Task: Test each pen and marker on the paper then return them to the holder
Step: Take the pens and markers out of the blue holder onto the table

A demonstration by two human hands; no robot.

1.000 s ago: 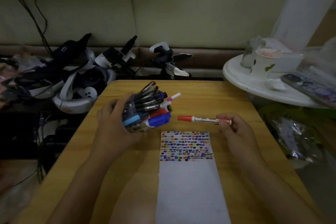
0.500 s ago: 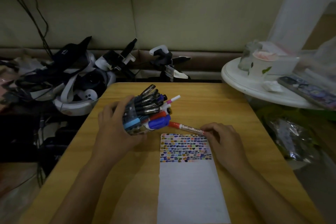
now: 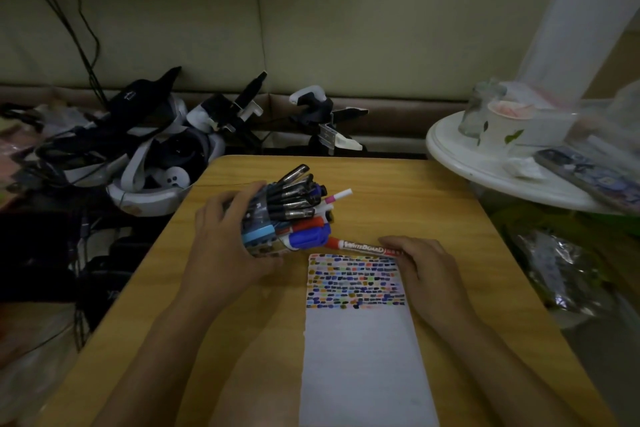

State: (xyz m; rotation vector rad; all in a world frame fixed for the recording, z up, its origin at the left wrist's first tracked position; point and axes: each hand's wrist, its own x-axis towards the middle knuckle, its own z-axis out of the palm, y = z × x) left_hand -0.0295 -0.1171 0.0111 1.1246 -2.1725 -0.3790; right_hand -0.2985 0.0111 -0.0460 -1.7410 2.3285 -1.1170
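My left hand [image 3: 225,246] grips the pen holder [image 3: 261,230], tipped on its side so its mouth faces right. Several pens and markers [image 3: 298,204] stick out of it, among them a blue-capped marker [image 3: 308,239]. My right hand [image 3: 422,270] holds the back end of a red-capped whiteboard marker [image 3: 360,247]. The marker lies nearly flat along the top edge of the white paper [image 3: 363,357], and its cap touches the holder's mouth under the blue cap. Rows of coloured test marks [image 3: 356,281] fill the paper's top part.
The wooden table [image 3: 433,204] carries the paper. Headsets and black-and-white handheld devices [image 3: 156,149] are piled behind its left corner. A white round table [image 3: 485,163] at the right bears a cup, a jar and a phone. A plastic bag [image 3: 561,270] lies below it.
My right hand has brought the red-capped marker down and to the left, from the air beside the holder until its cap reaches the holder's mouth. My left hand keeps the holder tilted.
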